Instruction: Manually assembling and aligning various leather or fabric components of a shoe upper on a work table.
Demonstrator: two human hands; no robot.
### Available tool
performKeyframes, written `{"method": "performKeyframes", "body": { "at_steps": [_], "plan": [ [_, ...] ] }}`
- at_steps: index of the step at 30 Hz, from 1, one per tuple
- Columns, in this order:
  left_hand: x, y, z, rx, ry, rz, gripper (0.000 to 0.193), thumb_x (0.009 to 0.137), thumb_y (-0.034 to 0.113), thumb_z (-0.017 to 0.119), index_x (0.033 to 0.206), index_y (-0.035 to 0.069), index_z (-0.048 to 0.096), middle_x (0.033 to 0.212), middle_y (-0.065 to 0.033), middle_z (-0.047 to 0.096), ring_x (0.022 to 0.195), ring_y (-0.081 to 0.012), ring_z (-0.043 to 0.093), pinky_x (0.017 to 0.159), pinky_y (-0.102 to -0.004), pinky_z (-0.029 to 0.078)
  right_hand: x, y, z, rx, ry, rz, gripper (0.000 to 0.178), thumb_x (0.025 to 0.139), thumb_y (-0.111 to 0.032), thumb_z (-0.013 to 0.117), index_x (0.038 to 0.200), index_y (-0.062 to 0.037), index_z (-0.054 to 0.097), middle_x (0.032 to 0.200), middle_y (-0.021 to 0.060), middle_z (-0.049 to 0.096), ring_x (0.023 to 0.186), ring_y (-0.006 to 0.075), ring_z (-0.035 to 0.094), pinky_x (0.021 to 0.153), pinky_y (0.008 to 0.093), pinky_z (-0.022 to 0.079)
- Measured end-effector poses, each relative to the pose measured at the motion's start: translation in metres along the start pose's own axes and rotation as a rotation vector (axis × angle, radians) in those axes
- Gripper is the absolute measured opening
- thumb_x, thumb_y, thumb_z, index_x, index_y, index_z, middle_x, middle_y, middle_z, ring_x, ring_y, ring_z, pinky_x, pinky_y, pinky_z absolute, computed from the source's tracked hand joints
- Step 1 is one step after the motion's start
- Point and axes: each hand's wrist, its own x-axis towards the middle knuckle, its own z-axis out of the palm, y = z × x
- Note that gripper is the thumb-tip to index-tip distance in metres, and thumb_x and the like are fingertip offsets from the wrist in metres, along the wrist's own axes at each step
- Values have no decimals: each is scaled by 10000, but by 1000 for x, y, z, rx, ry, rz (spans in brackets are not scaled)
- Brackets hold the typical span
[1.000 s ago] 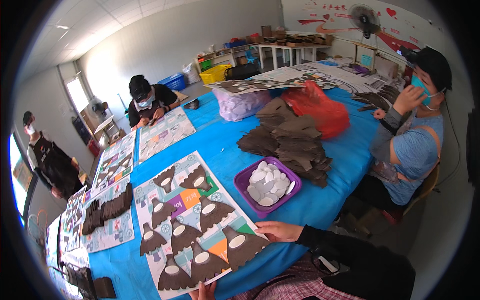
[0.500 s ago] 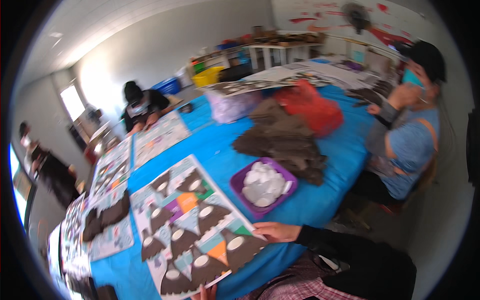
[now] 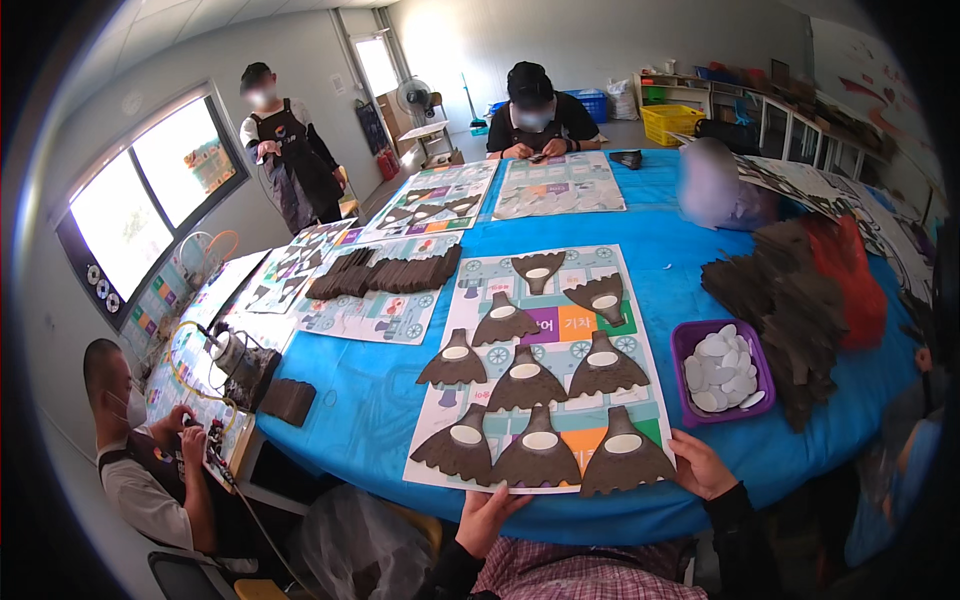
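Observation:
A colourful printed sheet (image 3: 440, 418) lies at the near side of the blue-covered table, its near edge over the table's rim. Several dark brown fan-shaped pieces (image 3: 598, 366) with scalloped edges are spread on it, each bearing a white oval. My left hand (image 3: 488, 515) grips the sheet's near edge, thumb on top and other fingers partly hidden below. At the right edge by the near corner, my right hand (image 3: 703, 466) holds the same sheet. Just beyond that hand stands a purple basket (image 3: 683, 400) full of loose white ovals (image 3: 722, 365).
Brown pieces (image 3: 775, 300) lie heaped beside a red plastic bag (image 3: 855, 285) at the right. A row of stacked brown pieces (image 3: 385, 270) rests on another sheet at left. Co-workers sit at the far side (image 3: 535, 115) and at left (image 3: 150, 460) near a small machine (image 3: 240, 360); another person (image 3: 290, 150) stands behind.
My view has swung left, bringing the window and the seated person at left into sight. Both hands keep hold of the sheet, which now appears more square to me.

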Motion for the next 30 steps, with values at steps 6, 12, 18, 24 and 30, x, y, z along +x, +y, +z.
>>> {"method": "performKeyframes", "body": {
  "at_steps": [6, 12, 18, 24, 30],
  "plan": [
    [4, 3, 3, -20, -27, -10, 425, 960, 83, 432, 1347, 51, 258, 1290, -131, 449, 1154, -257, 506, 956, -440, 453, 2, 0, -4, 5, 5, -15, 388, 959, -137, 397, 1316, 12, 367, 1277, 118, 486, 1176, 210, 477, 1007, 367, 370],
    [2, 7, 7, -2, -32, -17, 410, 967, 107, 438, 1332, 40, 264, 1307, -127, 427, 1178, -249, 481, 964, -431, 464, 1, 3, -5, -6, 5, -47, 395, 961, -148, 404, 1317, 18, 367, 1267, 115, 498, 1162, 210, 491, 995, 360, 379],
    [0, -1, 2, 129, -27, -42, 325, 989, 177, 405, 1252, -11, 371, 1168, -162, 539, 1022, -258, 597, 892, -394, 511, -6, 10, 0, 8, 37, -57, 391, 970, -163, 393, 1322, 6, 380, 1255, 123, 515, 1153, 214, 507, 977, 356, 401],
    [-30, 9, -8, 615, -292, -391, 421, 1001, 317, 370, 927, -34, 590, 714, -120, 633, 641, -129, 629, 562, -253, 508, -60, 37, 64, -1601, 730, -915, 408, 846, -75, 552, 1235, 1, 458, 1138, 178, 540, 1053, 372, 517, 925, 397, 388],
    [-34, -40, -23, 1699, -1027, 238, 266, 877, 233, 534, 1010, 7, 574, 828, -204, 618, 750, -336, 633, 649, -399, 513, -65, 149, 28, -1654, -405, -378, 212, 858, -196, 563, 1006, -49, 605, 990, 104, 600, 929, 264, 569, 804, 358, 443]
  ]
}}
